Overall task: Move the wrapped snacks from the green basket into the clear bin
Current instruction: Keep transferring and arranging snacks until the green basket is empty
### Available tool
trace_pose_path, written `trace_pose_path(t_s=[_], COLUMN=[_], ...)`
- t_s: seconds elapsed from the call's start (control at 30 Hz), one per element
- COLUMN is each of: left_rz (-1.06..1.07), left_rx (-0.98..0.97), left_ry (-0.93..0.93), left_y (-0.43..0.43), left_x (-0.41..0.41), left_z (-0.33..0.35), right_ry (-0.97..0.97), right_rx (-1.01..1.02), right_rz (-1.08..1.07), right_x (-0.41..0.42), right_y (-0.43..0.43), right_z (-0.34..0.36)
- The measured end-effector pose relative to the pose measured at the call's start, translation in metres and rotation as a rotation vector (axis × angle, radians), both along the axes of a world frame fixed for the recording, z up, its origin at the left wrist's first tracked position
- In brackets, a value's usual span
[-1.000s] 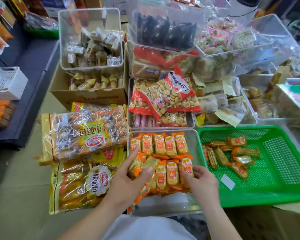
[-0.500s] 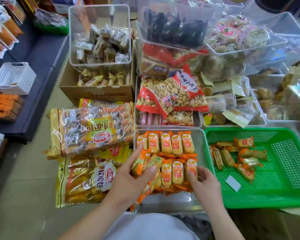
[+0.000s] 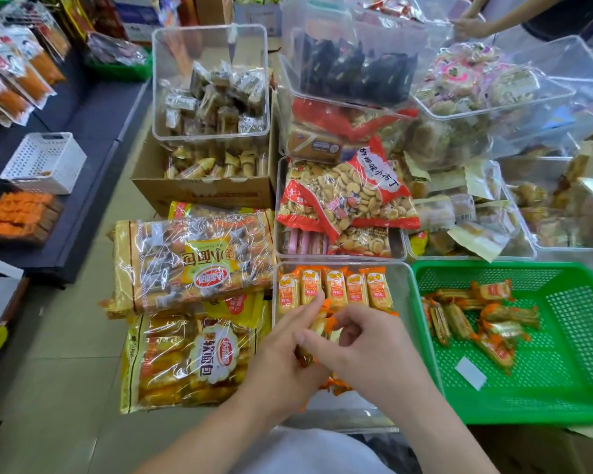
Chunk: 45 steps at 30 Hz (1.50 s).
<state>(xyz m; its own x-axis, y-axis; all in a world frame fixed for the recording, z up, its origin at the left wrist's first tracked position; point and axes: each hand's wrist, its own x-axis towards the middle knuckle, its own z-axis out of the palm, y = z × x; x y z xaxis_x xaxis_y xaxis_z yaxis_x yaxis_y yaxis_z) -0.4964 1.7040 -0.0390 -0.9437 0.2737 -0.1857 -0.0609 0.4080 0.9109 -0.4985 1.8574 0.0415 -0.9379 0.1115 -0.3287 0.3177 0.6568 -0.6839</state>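
Where the bin (image 3: 403, 295) holds a row of snacks (image 3: 336, 290), the left hand (image 3: 281, 357) grips a few more over it. The right hand (image 3: 370, 350) curls against them, though whether it holds any is unclear. Further right, other snacks lie loose in the basket (image 3: 562, 398) just beside the bin.

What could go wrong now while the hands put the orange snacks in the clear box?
1. The left hand grips a bunch of snacks over the clear bin; one might slip out and land crooked or outside.
2. The right hand is close to the neat back row; a bump may topple it.
3. The white slip lies beside the remaining snacks in the green basket and could get scooped up too.
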Motion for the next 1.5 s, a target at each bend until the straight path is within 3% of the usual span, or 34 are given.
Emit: trace_pose_path(t_s=[0.17, 0.37, 0.53, 0.7, 0.8, 0.93, 1.03, 1.2, 1.5], left_rz=[-0.010, 0.062, 0.191, 0.338, 0.401, 0.398, 0.410, 0.449, 0.585], left_rx=[-0.008, 0.042, 0.060, 0.086, 0.129, 0.150, 0.161, 0.211, 0.231], left_ry=[0.029, -0.049, -0.118, -0.137, -0.144, -0.146, -0.153, -0.199, -0.248], left_y=[-0.006, -0.011, -0.014, -0.020, -0.019, -0.014, -0.019, -0.026, -0.052], left_x=[0.000, -0.001, -0.003, -0.010, -0.014, -0.016, -0.015, -0.012, -0.014], left_z=[0.004, -0.001, 0.001, 0.008, 0.014, 0.021, 0.021, 0.016, 0.014], right_ry=[-0.067, 0.008, 0.081, 0.163, 0.071, -0.086, -0.144, -0.069, -0.069], right_rx=[-0.130, -0.191, -0.315, -0.228, -0.246, -0.524, -0.619, -0.544, -0.614], right_rz=[-0.064, -0.077, -0.259, -0.311, -0.196, -0.141, -0.134, -0.214, -0.332], right_x=[-0.007, -0.014, -0.021, -0.019, -0.019, -0.016, -0.017, -0.020, -0.023], right_y=[-0.010, -0.011, 0.013, 0.028, 0.020, 0.009, 0.011, 0.004, -0.002], right_z=[-0.002, 0.013, 0.031, 0.012, -0.006, -0.014, -0.016, -0.032, -0.058])
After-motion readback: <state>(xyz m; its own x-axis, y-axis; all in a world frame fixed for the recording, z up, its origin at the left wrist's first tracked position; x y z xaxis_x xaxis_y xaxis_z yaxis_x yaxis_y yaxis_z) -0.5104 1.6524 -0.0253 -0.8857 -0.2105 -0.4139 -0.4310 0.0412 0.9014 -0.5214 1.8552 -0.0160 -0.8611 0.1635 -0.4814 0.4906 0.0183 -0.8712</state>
